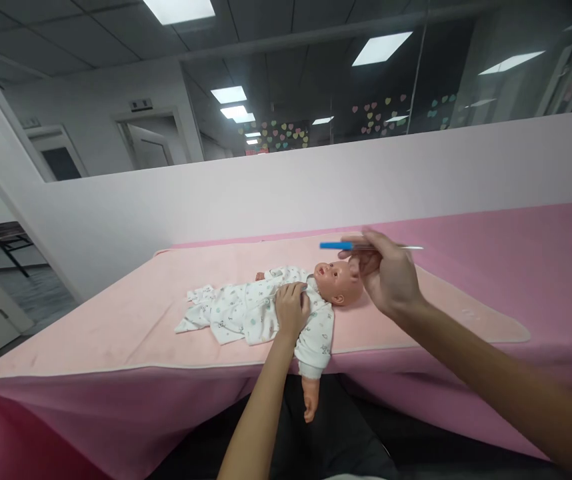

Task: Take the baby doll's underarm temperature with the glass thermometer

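A baby doll [246,310] lies on its back, dressed in white printed clothes, its head to the right. One doll arm hangs over the near edge of the table. My left hand [292,308] rests on the doll's chest, fingers laid over the clothing near the collar. Above and just right of the doll's head [339,281], my right hand [391,273] is closed around a slim stick with a blue end [336,246]. The stick is level; its blue end points left and a thin pale tip shows on the right. Motion blur hides its exact kind.
A peach mat [116,320] lies under the doll on a pink table cover [556,267]. Behind the table stands a low white wall [366,180] with glass above it. At far left is a dark table [1,240] with items on it.
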Available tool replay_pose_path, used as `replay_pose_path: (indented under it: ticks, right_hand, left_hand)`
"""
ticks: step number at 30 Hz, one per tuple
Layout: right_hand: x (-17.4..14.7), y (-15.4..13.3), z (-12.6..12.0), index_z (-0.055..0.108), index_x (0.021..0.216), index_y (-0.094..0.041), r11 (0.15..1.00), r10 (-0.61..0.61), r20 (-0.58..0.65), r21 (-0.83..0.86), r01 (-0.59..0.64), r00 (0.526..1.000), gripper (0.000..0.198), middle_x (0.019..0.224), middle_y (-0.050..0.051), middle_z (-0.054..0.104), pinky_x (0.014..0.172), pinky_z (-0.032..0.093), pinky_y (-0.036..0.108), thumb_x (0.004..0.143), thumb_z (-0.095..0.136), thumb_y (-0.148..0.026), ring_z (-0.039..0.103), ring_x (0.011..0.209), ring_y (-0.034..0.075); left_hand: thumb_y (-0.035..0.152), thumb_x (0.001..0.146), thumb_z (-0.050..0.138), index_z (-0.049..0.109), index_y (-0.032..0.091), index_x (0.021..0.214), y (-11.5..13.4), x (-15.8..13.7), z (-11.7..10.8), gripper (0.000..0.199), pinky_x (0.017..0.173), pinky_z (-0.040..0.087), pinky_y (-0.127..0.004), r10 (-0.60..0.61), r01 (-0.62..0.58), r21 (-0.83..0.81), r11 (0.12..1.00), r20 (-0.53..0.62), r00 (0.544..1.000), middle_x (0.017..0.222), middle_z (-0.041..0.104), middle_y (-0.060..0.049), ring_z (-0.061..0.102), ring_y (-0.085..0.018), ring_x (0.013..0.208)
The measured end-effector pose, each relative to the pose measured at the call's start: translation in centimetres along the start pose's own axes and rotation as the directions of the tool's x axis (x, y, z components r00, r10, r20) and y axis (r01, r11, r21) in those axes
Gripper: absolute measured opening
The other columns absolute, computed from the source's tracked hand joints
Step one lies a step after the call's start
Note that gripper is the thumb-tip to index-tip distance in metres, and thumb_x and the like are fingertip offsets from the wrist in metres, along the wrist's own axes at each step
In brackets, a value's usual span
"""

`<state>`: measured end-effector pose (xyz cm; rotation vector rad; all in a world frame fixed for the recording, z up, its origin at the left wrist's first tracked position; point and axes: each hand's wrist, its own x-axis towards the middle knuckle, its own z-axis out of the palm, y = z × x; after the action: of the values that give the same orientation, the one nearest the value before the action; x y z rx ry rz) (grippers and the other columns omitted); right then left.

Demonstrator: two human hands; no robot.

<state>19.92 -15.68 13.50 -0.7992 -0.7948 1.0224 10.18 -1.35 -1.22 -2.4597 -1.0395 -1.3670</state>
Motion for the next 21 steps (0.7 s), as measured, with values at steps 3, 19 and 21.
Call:
replay_pose_path:
  ticks: [3,19,21]
  right_hand:
    - [1.0,-0.5,0.0,0.058,0.069,-0.014,0.998,0.040,0.055,-0.045,-0.038,0.998,0.017,0.049,0.001,0.059,0.035,0.044,0.016,0.079,0.054,-0.028,0.051,0.038,0.008]
    - [0.8,-0.9,1.3,0.063,0.072,-0.014,0.965,0.103,0.147,-0.253,-0.063,0.984,0.022,0.048,0.001,0.060,0.034,0.042,0.018,0.078,0.056,-0.034,0.051,0.035,0.009]
    - [0.7,-1.1,1.3,0.063,0.072,-0.013,0.965,0.095,0.175,-0.259,-0.047,0.980,0.020,0.050,0.002,0.061,0.036,0.044,0.018,0.077,0.058,-0.031,0.052,0.037,0.009]
  left_hand:
    - [0.017,0.079,0.046,0.058,0.022,0.097,0.0,0.0,0.1,0.022,0.082,0.037,-0.033,0.006,-0.006,0.005,1.000,-0.013,1.000,0.097,0.062,-0.003,0.051,-0.020,0.092]
    - [0.020,0.079,0.048,0.058,0.022,0.097,-0.1,-0.1,-0.1,0.020,0.080,0.038,-0.035,-0.002,0.002,-0.002,1.000,-0.011,1.000,0.093,0.062,-0.004,0.052,-0.021,0.091]
    - [0.018,0.079,0.048,0.057,0.022,0.097,-0.2,-0.1,0.0,0.021,0.080,0.038,-0.034,0.002,-0.002,-0.001,1.000,-0.015,1.000,0.093,0.062,-0.004,0.052,-0.020,0.091]
